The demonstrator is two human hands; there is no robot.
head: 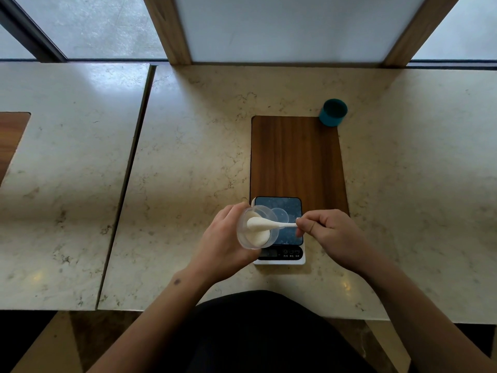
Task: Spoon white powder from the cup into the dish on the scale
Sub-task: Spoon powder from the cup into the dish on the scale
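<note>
The clear cup (256,227), with white powder (257,236) in it, is tilted over the left edge of the scale (279,230), gripped by the left hand (226,238). The right hand (326,232) pinches a spoon (269,224) heaped with powder at the cup's mouth. A clear dish (281,215) sits on the scale, just right of the cup. The scale rests on the marble counter (188,170).

I see a cream marbled counter (188,170) with a dark seam (126,184) left of centre. Along its far edge stand frosted window panes (290,28) between wooden posts (166,28), throwing soft daylight.
</note>
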